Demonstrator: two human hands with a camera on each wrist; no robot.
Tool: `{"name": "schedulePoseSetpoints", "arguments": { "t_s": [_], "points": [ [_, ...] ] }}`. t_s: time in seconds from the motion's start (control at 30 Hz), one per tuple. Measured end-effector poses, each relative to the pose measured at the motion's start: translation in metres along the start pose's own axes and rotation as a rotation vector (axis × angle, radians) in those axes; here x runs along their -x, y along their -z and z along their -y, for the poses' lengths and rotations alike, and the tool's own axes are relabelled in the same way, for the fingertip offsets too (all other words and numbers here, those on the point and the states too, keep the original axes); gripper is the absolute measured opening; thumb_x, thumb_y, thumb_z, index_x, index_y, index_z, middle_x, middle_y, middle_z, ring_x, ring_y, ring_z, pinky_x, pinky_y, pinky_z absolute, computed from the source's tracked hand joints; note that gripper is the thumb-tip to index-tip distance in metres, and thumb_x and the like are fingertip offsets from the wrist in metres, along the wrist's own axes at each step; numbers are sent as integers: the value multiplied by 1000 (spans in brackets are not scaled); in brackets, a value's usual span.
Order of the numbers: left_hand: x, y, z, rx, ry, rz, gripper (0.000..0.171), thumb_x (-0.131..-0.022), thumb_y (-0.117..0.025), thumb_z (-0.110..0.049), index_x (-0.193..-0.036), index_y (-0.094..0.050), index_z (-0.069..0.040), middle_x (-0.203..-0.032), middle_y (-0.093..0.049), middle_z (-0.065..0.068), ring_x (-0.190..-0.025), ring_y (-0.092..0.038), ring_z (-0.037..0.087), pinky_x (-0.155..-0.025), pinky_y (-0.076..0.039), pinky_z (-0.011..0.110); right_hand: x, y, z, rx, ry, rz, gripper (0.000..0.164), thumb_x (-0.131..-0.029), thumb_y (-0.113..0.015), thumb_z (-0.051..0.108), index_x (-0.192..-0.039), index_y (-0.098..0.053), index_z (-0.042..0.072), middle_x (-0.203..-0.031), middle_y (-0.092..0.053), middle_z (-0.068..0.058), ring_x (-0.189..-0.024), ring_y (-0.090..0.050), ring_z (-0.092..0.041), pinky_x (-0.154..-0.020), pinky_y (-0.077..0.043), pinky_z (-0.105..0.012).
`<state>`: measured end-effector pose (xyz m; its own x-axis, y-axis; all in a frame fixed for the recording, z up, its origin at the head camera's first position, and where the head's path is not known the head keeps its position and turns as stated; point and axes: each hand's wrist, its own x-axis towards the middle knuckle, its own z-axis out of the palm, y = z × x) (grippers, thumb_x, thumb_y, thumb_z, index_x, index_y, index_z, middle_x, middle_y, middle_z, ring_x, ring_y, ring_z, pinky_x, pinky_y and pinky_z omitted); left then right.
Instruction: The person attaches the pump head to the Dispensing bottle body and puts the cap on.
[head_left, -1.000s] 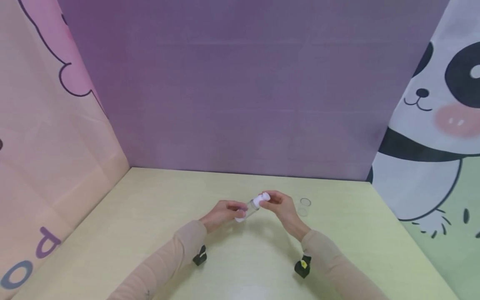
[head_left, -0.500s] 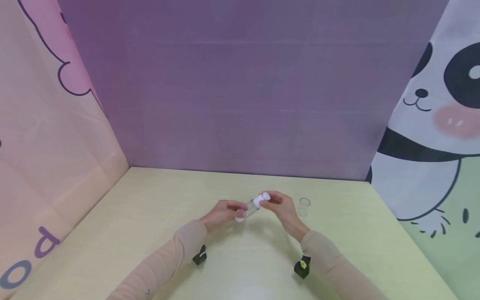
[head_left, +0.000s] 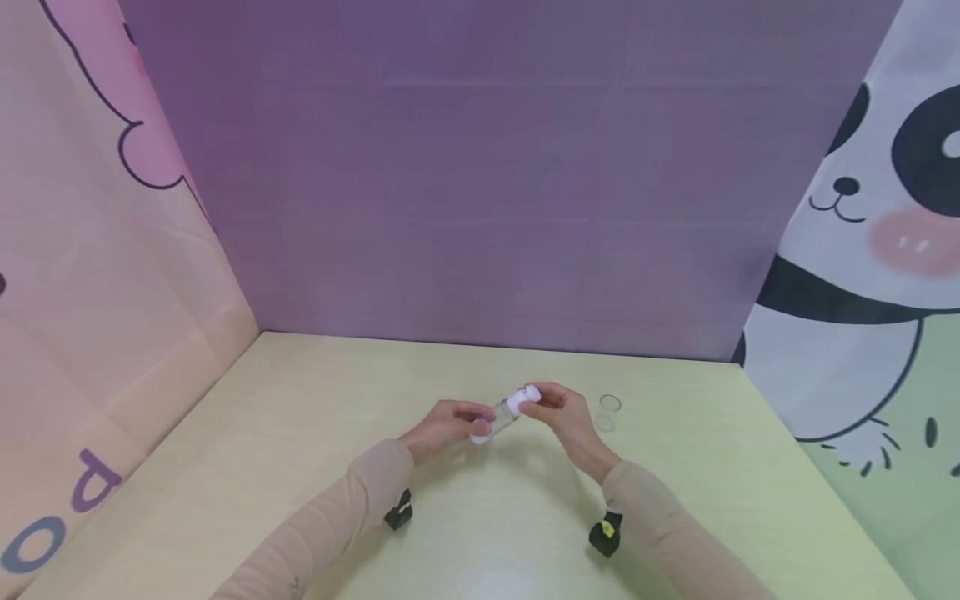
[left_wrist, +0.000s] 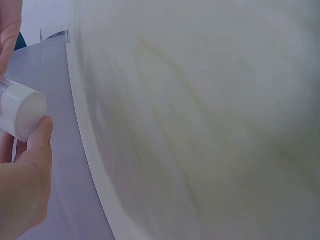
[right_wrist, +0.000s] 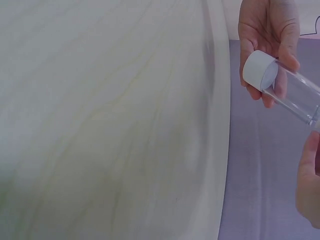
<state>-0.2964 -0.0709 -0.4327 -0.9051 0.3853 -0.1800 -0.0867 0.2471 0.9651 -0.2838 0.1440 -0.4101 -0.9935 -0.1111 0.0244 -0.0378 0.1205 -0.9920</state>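
Observation:
A clear cylindrical pump bottle (head_left: 504,414) with a white base and white upper part is held tilted above the table, its white top up to the right. My left hand (head_left: 447,427) grips it near the base, thumb and fingers on either side. With thumb and fingers my right hand (head_left: 567,422) pinches the white top. In the right wrist view the clear bottle wall (right_wrist: 296,95) looks see-through, and my right hand (right_wrist: 308,185) is partly cut off. The white base (left_wrist: 22,110) faces the camera in the left wrist view. A transparent cap (head_left: 607,412) stands right of my right hand.
The pale wooden table (head_left: 337,400) ends at a purple backdrop (head_left: 480,183). Printed cloth walls border it, pink (head_left: 135,275) on the left and one with a panda (head_left: 840,358) on the right. Black wrist devices sit under both sleeves.

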Motion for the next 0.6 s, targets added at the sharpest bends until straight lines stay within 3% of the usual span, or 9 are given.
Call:
{"name": "schedulePoseSetpoints", "arguments": {
  "t_s": [0.3,0.6],
  "points": [
    [1,3,-3,-44,-12,-4,34,-82,-68,-27,-114,-64,-17,-123,-57,5,-104,-52,22,-94,-43,43,1,5,3,-67,80,138,51,-80,-69,10,-127,-50,5,-130,-54,-11,-123,-48,-22,-98,-42,-34],
    [1,2,-4,-41,-23,11,33,-82,-68,-26,-113,-64,-16,-122,-58,5,-102,-53,21,-93,-43,43,1,7,5,-103,115,190,44,-84,-62,2,-126,-50,1,-131,-52,-17,-110,-57,-9,-95,-44,-30]
  ]
}}
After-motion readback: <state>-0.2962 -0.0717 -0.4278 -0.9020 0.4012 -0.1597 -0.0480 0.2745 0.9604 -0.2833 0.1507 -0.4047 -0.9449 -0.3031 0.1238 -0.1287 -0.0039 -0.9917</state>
